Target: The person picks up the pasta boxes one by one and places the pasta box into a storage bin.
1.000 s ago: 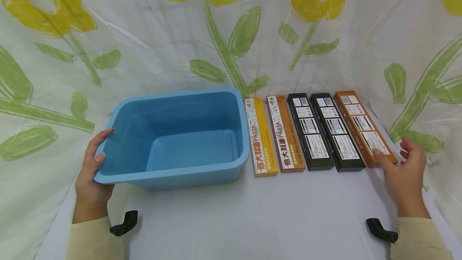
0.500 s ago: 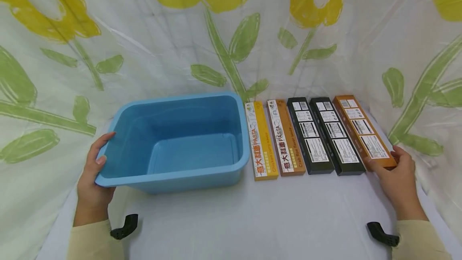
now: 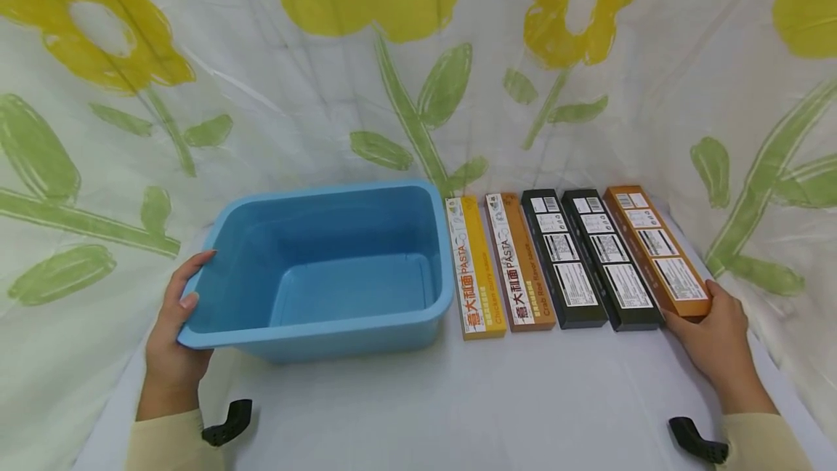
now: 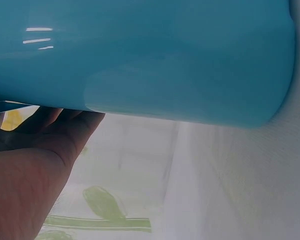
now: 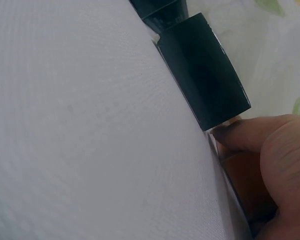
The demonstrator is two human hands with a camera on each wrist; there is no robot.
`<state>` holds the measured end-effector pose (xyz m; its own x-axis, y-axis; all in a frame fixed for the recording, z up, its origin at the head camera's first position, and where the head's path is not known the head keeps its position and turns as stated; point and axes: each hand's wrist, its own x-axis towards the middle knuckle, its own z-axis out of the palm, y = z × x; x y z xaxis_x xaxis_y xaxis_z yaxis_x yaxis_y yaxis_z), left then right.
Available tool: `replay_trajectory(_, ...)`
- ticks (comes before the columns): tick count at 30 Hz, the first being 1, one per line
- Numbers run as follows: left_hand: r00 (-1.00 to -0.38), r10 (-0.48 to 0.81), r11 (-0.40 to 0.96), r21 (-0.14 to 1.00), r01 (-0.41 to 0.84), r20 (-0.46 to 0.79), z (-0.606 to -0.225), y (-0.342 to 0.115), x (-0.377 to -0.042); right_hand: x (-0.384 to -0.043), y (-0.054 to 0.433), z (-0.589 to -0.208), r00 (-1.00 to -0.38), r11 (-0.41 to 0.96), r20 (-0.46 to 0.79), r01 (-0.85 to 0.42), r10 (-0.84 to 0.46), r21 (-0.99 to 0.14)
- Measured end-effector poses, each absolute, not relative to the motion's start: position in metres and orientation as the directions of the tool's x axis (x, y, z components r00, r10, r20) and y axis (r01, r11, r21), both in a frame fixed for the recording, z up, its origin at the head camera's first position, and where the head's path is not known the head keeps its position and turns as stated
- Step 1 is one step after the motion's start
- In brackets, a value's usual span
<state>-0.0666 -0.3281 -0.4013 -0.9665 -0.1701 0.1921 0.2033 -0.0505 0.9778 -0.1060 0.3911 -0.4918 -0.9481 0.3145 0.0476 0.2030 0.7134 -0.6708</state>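
A blue plastic basin (image 3: 340, 342) stands at the left of the table. My left hand (image 3: 171, 347) grips its left rim, thumb on top; in the left wrist view that hand (image 4: 45, 160) is under the rim against the outer wall. At the far right my right hand (image 3: 718, 346) holds the near end of an orange-brown pasta box (image 3: 654, 242), thumb on the left side and fingers on the right. The right wrist view shows the thumb between this box (image 5: 247, 180) and a black box's end (image 5: 205, 75). The orange-brown box lies label side up.
Beside the held box lie two black pasta boxes (image 3: 611, 260) (image 3: 564, 260), a brown one (image 3: 519, 262) and a yellow one (image 3: 475, 267), in a row right of the basin. White cloth (image 3: 471, 405) covers the table. A flower-printed curtain (image 3: 275, 107) hangs behind.
My right hand has moved down and left onto the orange-brown box and closed around its near end. The left hand keeps its hold on the basin. The head view has tilted slightly upward.
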Motion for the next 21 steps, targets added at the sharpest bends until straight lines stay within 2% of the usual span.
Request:
replay_trajectory(14, -0.968, -0.184, -0.008, 0.984, 0.177, 0.173, -0.3976, -0.3252, -0.0630, -0.1040, 0.3890, -0.4917, -0.949, 0.715, 0.059, 0.190, 0.308, -0.673)
replay_trajectory(21, -0.970, -0.176, -0.018, 0.984, 0.175, 0.169, -0.3975, -0.3263, -0.0648, -0.1003, 0.3872, -0.4893, -0.933, 0.677, 0.053, 0.218, 0.356, -0.703)
